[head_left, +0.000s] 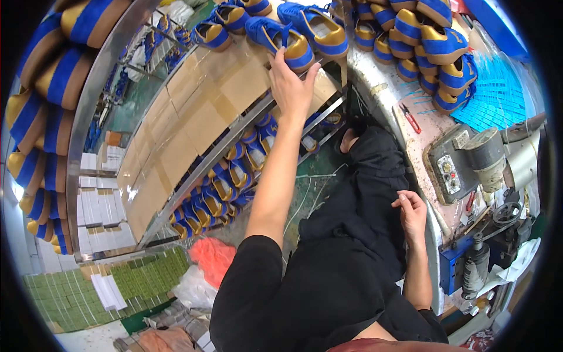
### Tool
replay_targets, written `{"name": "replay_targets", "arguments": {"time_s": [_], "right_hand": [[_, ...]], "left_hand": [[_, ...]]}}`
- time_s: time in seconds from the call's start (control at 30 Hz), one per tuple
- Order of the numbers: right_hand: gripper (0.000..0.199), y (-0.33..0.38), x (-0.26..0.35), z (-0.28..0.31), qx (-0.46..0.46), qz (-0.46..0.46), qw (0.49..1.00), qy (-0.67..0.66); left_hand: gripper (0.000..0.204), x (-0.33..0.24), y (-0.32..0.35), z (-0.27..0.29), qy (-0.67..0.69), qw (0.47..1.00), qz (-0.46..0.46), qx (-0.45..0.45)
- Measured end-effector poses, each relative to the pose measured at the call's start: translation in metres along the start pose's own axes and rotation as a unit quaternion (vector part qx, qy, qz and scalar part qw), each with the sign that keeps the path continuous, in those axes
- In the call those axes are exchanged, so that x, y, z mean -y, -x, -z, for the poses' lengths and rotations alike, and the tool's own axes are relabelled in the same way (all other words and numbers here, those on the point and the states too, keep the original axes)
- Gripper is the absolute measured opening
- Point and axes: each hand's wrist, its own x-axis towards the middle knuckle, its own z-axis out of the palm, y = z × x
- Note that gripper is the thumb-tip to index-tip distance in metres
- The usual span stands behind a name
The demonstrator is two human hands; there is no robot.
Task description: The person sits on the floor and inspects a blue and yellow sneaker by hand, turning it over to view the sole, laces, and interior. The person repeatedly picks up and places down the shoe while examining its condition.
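Note:
My left hand [291, 84] reaches out to a blue shoe with a gold heel [299, 54] on the cardboard-topped rack. Its thumb and fingers are closed about the heel end. Just right of it stands a matching shoe [330, 40], and further blue-and-gold shoes [212, 36] sit to the left along the far end. Beside my thigh, near the workbench edge, my right hand [414, 212] is raised with its fingers curled in. Nothing shows in that hand.
Shoes are piled on the workbench [423, 138] at right, near blue strips [497, 88], red-handled snips [410, 119] and a machine [463, 164]. The rack's cardboard top [187, 126] lies left, with shoes [217, 188] below. More shoes [50, 123] fill a metal-framed rack far left.

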Motion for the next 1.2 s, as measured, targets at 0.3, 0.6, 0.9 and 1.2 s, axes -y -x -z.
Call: {"name": "replay_targets", "arguments": {"time_s": [0.3, 0.6, 0.9, 1.2], "right_hand": [[0.018, 0.008, -0.041, 0.021, -0.048, -0.003, 0.995, 0.083], [0.017, 0.006, -0.036, 0.013, -0.062, 0.031, 0.993, 0.099], [0.017, -0.003, -0.025, 0.014, -0.024, 0.006, 0.996, 0.088], [0.061, -0.030, 0.016, 0.029, 0.149, 0.024, 0.970, -0.188]], "left_hand": [[0.052, 0.132, 0.140, 0.012, -0.211, 0.973, 0.060, 0.072], [0.061, 0.255, 0.076, 0.016, -0.281, 0.896, 0.207, 0.274], [0.045, 0.074, 0.186, 0.122, 0.321, 0.859, 0.341, 0.205], [0.034, -0.040, 0.193, 0.132, 0.517, 0.694, 0.075, 0.495]]}}
